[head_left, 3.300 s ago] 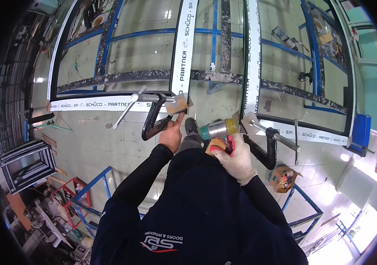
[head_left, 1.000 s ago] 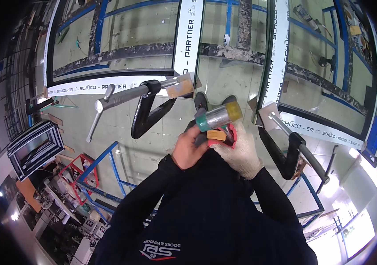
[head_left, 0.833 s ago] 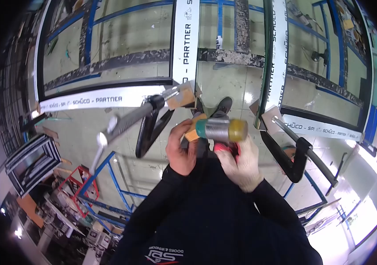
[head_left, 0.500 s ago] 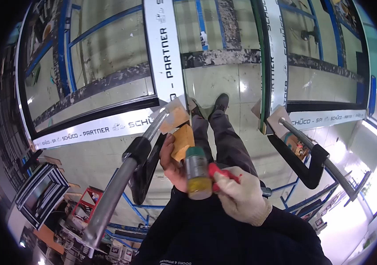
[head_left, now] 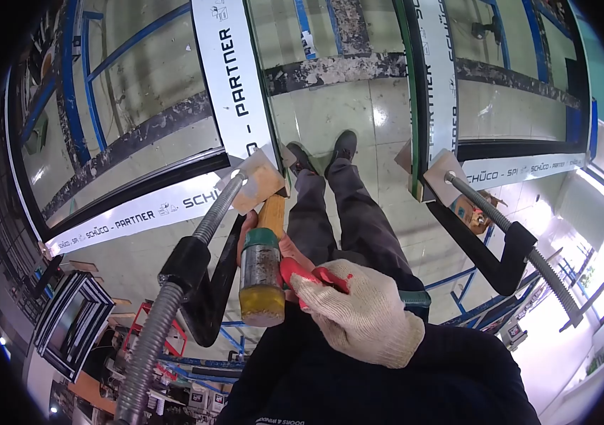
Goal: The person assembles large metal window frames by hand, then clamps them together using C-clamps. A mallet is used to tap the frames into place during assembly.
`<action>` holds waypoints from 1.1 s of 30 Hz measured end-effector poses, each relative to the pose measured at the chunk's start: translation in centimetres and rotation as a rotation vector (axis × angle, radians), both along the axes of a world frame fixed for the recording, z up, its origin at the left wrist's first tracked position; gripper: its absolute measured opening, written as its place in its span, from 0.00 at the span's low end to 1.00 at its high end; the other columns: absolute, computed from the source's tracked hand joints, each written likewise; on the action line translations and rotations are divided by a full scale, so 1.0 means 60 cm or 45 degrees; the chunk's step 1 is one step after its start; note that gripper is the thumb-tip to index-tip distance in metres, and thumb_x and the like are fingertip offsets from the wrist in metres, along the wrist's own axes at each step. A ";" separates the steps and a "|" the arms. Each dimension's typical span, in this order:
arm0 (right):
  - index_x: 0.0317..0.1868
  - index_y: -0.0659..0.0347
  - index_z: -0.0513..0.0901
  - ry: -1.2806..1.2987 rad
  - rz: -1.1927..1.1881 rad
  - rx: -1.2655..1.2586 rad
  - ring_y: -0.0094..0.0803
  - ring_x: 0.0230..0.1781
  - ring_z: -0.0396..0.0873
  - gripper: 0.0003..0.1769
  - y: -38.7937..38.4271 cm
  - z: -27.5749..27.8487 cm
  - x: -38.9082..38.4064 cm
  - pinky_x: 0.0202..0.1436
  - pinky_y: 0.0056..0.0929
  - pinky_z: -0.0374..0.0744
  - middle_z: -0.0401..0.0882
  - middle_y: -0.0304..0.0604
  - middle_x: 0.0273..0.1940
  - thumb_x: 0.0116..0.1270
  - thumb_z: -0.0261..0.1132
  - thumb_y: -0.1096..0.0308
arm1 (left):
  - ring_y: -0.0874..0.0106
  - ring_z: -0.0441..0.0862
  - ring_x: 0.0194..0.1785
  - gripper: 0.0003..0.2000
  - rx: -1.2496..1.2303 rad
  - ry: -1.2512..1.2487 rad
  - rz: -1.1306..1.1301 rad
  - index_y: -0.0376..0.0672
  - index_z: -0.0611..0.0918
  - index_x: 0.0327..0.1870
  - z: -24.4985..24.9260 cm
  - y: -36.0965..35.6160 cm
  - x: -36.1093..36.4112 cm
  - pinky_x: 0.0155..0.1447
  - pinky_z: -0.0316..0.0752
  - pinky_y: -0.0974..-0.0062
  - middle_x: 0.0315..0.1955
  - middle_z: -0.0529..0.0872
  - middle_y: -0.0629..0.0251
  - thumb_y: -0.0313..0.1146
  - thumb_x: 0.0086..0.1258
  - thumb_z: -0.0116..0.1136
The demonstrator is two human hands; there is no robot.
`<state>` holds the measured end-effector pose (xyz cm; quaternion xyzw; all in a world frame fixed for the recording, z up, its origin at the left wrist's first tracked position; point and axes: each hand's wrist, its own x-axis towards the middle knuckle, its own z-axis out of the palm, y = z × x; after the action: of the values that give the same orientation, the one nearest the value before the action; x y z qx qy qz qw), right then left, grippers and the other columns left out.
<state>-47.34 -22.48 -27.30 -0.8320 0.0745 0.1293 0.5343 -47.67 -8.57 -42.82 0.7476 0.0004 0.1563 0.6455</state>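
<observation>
My right hand point(head_left: 365, 308), in a white glove with red at the fingers, is closed on the mallet point(head_left: 261, 280). The mallet's head has a green upper end, a grey middle and a yellow lower end; its handle is hidden by the glove. Behind the head, my bare left hand point(head_left: 290, 250) is mostly covered, with its fingers around a wooden piece point(head_left: 272, 214). The wood's upper end is beside a pad point(head_left: 258, 185) under the left clamp screw point(head_left: 220, 205), at the corner of a frame point(head_left: 234, 85) covered with printed white film.
At the right, another clamp point(head_left: 521, 241) presses a pad on a second film-covered frame point(head_left: 440, 78). A black clamp arm point(head_left: 206, 308) hangs left of my hands. Blue metal supports point(head_left: 71, 78) stand beneath the frames. My legs and shoes are below, between the frames.
The mallet and both hands have shifted left in the view. The mallet head now covers more of my left hand. The frames and clamps also appear shifted as the view has moved.
</observation>
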 end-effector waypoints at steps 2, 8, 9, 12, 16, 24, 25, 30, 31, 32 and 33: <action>0.59 0.55 0.85 -0.007 -0.011 0.005 0.41 0.28 0.83 0.24 0.000 0.001 0.001 0.28 0.31 0.80 0.82 0.48 0.35 0.59 0.72 0.76 | 0.57 0.76 0.68 0.27 -0.014 0.004 0.005 0.37 0.69 0.67 0.001 0.002 -0.002 0.76 0.71 0.57 0.63 0.76 0.51 0.19 0.66 0.63; 0.57 0.56 0.86 0.025 0.009 0.061 0.39 0.29 0.85 0.23 -0.002 0.004 0.001 0.30 0.30 0.82 0.83 0.48 0.36 0.60 0.71 0.77 | 0.58 0.76 0.68 0.27 -0.062 0.026 -0.009 0.37 0.69 0.67 0.003 0.003 -0.010 0.75 0.71 0.58 0.63 0.77 0.51 0.19 0.66 0.63; 0.57 0.56 0.86 0.054 0.007 0.057 0.39 0.29 0.85 0.23 -0.003 0.004 0.003 0.30 0.30 0.82 0.83 0.48 0.36 0.61 0.71 0.78 | 0.58 0.77 0.68 0.27 -0.072 0.032 -0.011 0.37 0.69 0.67 0.002 0.003 -0.011 0.75 0.71 0.58 0.63 0.77 0.51 0.19 0.67 0.63; 0.56 0.57 0.87 -0.043 -0.016 0.039 0.40 0.29 0.85 0.21 -0.003 0.001 0.001 0.30 0.31 0.83 0.83 0.48 0.35 0.61 0.71 0.77 | 0.58 0.77 0.67 0.28 -0.096 0.036 -0.017 0.37 0.69 0.68 0.004 0.004 -0.011 0.75 0.71 0.58 0.63 0.77 0.51 0.19 0.67 0.62; 0.55 0.59 0.86 -0.311 -0.072 0.020 0.41 0.28 0.84 0.20 -0.002 0.001 -0.002 0.30 0.33 0.82 0.83 0.48 0.35 0.61 0.72 0.75 | 0.58 0.77 0.67 0.28 -0.140 0.069 -0.038 0.36 0.68 0.68 0.008 0.004 -0.017 0.75 0.71 0.58 0.62 0.77 0.51 0.19 0.67 0.62; 0.60 0.56 0.83 -0.043 -0.049 0.080 0.41 0.28 0.83 0.28 -0.004 -0.005 -0.021 0.27 0.36 0.79 0.82 0.47 0.36 0.57 0.75 0.69 | 0.59 0.77 0.67 0.28 -0.571 0.366 -0.189 0.36 0.68 0.68 0.060 0.010 -0.028 0.75 0.71 0.59 0.62 0.77 0.52 0.18 0.67 0.62; 0.61 0.53 0.82 -0.017 -0.112 0.127 0.40 0.28 0.83 0.29 -0.006 -0.008 -0.029 0.26 0.36 0.78 0.82 0.46 0.37 0.56 0.76 0.66 | 0.59 0.78 0.67 0.28 -0.720 0.467 -0.239 0.36 0.68 0.68 0.074 0.012 -0.033 0.74 0.71 0.59 0.62 0.77 0.52 0.18 0.67 0.62; 0.55 0.60 0.81 0.073 -0.195 -0.047 0.44 0.49 0.86 0.34 -0.052 -0.021 -0.045 0.50 0.36 0.86 0.83 0.55 0.51 0.47 0.86 0.63 | 0.64 0.79 0.65 0.28 -1.057 1.228 -0.554 0.34 0.68 0.70 0.124 0.025 -0.053 0.71 0.72 0.66 0.61 0.80 0.55 0.18 0.68 0.58; 0.57 0.60 0.81 0.142 -0.183 -0.031 0.43 0.52 0.86 0.35 -0.061 -0.026 -0.047 0.52 0.35 0.85 0.83 0.56 0.53 0.50 0.85 0.63 | 0.68 0.78 0.64 0.24 -0.658 1.269 -0.743 0.33 0.71 0.68 0.124 0.037 -0.053 0.70 0.71 0.70 0.59 0.82 0.57 0.20 0.70 0.57; 0.58 0.62 0.80 0.275 -0.166 0.096 0.40 0.52 0.86 0.33 -0.068 -0.027 -0.047 0.53 0.34 0.84 0.83 0.56 0.53 0.53 0.84 0.66 | 0.68 0.78 0.64 0.23 -0.838 1.273 -0.699 0.32 0.71 0.68 0.124 0.031 -0.054 0.70 0.70 0.70 0.58 0.82 0.57 0.20 0.71 0.57; 0.58 0.63 0.80 0.342 -0.270 0.183 0.37 0.52 0.86 0.32 -0.065 -0.027 -0.050 0.53 0.33 0.84 0.84 0.54 0.53 0.54 0.83 0.67 | 0.69 0.78 0.64 0.22 -1.020 1.274 -0.650 0.32 0.71 0.67 0.123 0.015 -0.057 0.70 0.69 0.70 0.58 0.82 0.57 0.21 0.72 0.56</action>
<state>-50.32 -26.40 -28.94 -0.7543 0.2232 0.1872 0.5883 -51.06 -7.65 -35.45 0.4103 0.1799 -0.3767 0.8108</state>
